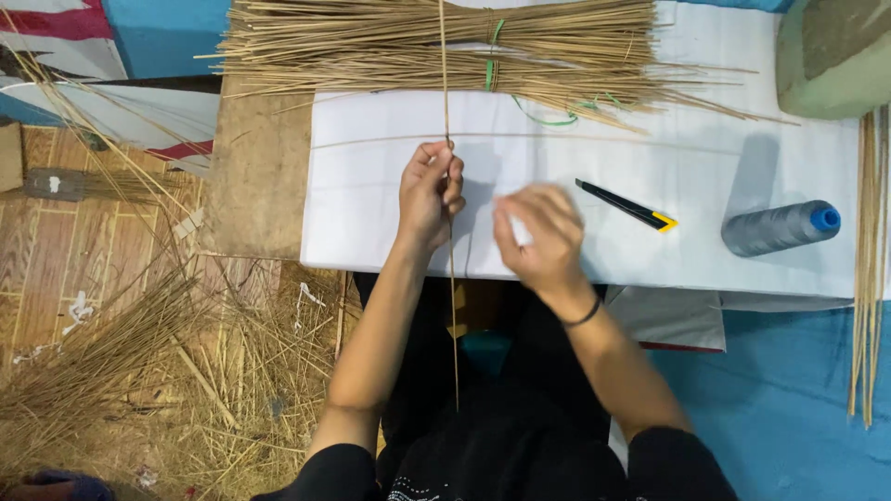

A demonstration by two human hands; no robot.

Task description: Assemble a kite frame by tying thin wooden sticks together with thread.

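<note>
The left hand (430,193) pinches a long thin stick (452,306) upright across a second stick (575,139) just above its fingertips. The right hand (541,237), blurred, grip unclear, works beside; keep that crossing pinned firmly.

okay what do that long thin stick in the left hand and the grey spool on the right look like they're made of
Stick: probably bamboo or dried reed, matte tan, straight and very thin, like the tied bundle above it.
Spool: wound grey thread, faintly sheened, on what seems a blue plastic core.

head cam | looks steeply down | near, over white sheet (390,223)
</note>
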